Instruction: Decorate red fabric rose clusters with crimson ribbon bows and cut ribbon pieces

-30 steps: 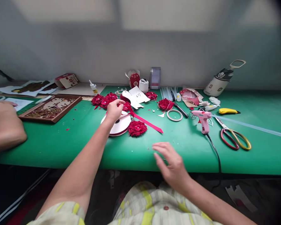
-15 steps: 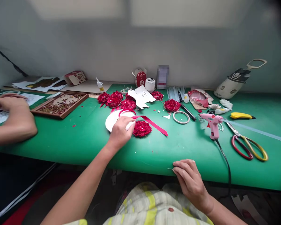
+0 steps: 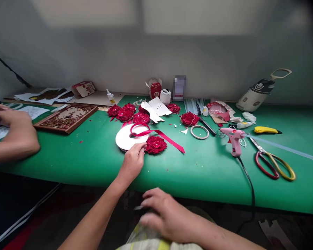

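Observation:
My left hand [image 3: 132, 162] has its fingertips closed at the left edge of a red ribbon flower [image 3: 157, 145], which lies on the green table. Right behind that hand is a white spool [image 3: 125, 137] lying flat, with a loose length of red ribbon [image 3: 169, 139] curling over it and across behind the flower. My right hand [image 3: 164, 215] is in front of the table's near edge, above my lap, and blurred by motion. A small pale thing [image 3: 138, 208] shows by its fingers, too smeared to name.
More red flowers [image 3: 126, 111] and a cut white card [image 3: 160, 107] lie behind. To the right are a tape ring [image 3: 199, 132], a pink glue gun [image 3: 234, 140] and scissors [image 3: 273, 161]. A tray [image 3: 67, 118] is at left, near another person's arm [image 3: 23, 133].
My left hand has come down off the spool to the flower's edge, uncovering the spool. My right hand has swept left and towards me, away from the table edge.

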`<state>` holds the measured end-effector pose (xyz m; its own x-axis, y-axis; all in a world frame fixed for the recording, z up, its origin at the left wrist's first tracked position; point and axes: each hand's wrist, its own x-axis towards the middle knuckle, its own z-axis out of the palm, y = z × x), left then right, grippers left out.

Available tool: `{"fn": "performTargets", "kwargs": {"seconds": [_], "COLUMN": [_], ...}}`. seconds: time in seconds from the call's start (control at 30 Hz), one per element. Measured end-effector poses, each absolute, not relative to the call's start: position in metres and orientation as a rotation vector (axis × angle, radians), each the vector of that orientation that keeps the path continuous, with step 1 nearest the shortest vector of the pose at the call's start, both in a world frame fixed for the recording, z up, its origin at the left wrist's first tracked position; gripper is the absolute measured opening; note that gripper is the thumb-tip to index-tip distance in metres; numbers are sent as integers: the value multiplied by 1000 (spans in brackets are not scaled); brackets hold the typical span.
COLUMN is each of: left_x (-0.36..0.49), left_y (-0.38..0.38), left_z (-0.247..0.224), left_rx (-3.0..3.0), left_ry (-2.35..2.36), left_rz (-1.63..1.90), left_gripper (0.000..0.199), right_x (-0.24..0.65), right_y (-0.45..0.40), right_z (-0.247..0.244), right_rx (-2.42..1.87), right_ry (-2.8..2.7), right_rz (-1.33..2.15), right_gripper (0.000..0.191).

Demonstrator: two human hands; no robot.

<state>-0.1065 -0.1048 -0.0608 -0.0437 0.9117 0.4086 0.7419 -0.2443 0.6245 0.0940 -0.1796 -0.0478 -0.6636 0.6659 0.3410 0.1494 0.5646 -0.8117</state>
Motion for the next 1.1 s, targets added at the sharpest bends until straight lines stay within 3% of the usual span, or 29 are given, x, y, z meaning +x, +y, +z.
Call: {"fn": "performTargets", "kwargs": {"seconds": [0.2, 0.3, 0.43, 0.6, 0.73, 1.1], "left_x": [-110, -95, -77, -65, -60, -56], "left_y": [-112, -115, -115, -110, -103, -88], "left_z": [-58, -61, -65, -65, -66, -66], "left_rx": [2037, 2114, 2186, 2057, 1988, 1379], "left_ry": [1863, 1974, 2071, 2050, 1950, 1602], "left_rz": [1064, 1055, 1110, 1150, 1160, 1539], "left_gripper": [21, 30, 40, 43, 42, 48], "right_x": [91, 108, 103, 78, 80, 101], "right_y": [-164, -124, -59, -21, -21, -30], "right_z": [-38, -35, -41, -62, -73, -81], "right_rx": [-813, -879, -1233, -1336, -1332, -1106], "right_ry": [-2131, -2101, -2067, -1999, -1928, -1564], "right_rz": [1038, 935, 856, 854, 873, 1056], "right_gripper": [20, 7, 23, 38, 51, 60]}}
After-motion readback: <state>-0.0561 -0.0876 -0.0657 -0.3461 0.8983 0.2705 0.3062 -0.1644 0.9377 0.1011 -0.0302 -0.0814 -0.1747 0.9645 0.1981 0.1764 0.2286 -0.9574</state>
